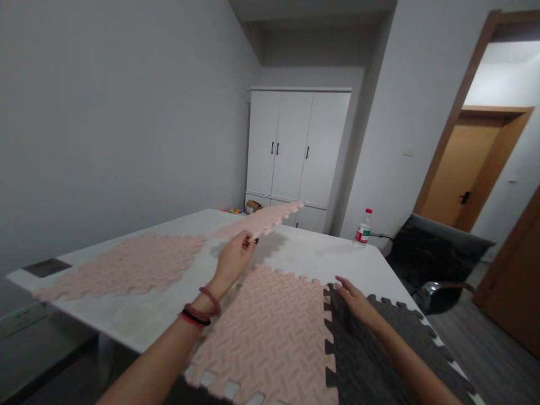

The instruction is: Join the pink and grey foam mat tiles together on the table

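Note:
My left hand [237, 256] pinches the near edge of a pink foam mat tile [264, 218], which is lifted at a tilt above the far part of the table. Below it, a second pink foam tile [278, 332] with a raised pattern lies in front of me, its right edge meeting a dark grey foam tile [358, 343]. My right hand [352, 298] is over the grey tile's far left corner, fingers stretched out and holding nothing. Whether its fingertips touch the grey tile I cannot tell.
More pink foam [139, 264] lies on the left of the white table [320, 253]. A water bottle with a red cap [363, 229] stands near the far right corner. A black chair [439, 259] is beside the right edge; a white cabinet [297, 146] stands beyond.

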Motion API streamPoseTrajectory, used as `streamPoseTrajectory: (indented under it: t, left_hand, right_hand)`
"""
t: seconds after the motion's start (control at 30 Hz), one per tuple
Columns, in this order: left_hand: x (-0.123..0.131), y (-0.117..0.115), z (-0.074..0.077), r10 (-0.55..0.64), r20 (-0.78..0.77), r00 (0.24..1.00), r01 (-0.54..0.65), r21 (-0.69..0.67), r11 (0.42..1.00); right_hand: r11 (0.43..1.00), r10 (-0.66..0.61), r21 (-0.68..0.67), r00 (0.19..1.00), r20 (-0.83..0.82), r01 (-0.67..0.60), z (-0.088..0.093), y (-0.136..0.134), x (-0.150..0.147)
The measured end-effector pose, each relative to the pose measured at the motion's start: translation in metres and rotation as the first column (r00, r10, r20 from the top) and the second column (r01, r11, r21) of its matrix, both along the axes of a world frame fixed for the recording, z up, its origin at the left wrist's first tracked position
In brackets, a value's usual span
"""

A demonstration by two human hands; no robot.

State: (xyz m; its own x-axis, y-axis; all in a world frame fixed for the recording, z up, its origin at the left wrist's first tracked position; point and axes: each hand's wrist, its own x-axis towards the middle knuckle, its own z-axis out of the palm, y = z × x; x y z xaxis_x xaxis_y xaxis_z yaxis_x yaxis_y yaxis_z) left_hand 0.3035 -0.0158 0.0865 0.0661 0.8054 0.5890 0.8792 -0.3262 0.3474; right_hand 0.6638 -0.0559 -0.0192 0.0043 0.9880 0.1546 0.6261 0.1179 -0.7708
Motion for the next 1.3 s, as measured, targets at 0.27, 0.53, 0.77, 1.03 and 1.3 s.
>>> streamPoseTrajectory:
  t: [0.27,0.53,0.77,1.03,1.3]
  left_hand:
    - [0.183,0.033,-0.053,-0.449,-0.242,0.860,0.407,-0.203,0.890]
    - [0.240,0.064,-0.093,-0.531,-0.380,0.757,0.447,-0.290,0.846]
    - [0.244,0.071,-0.106,-0.473,-0.442,0.762,0.387,-0.274,0.880]
    - [0.257,0.068,-0.123,-0.364,-0.450,0.816,0.304,-0.201,0.931]
    - [0.261,0.064,-0.128,-0.354,-0.451,0.819,0.316,-0.161,0.935]
  right_hand:
    - [0.836,-0.533,-0.303,0.546,-0.647,0.457,0.026,0.001,0.163]
    - [0.714,-0.696,-0.274,0.610,-0.379,0.645,-0.011,-0.007,0.225]
    - [0.674,-0.680,-0.081,0.660,0.320,0.734,-0.024,-0.004,0.223]
    - [0.706,-0.602,0.125,0.497,0.625,0.697,-0.046,-0.006,0.194]
    - [0.701,-0.586,-0.026,0.596,0.549,0.713,-0.032,-0.002,0.192]
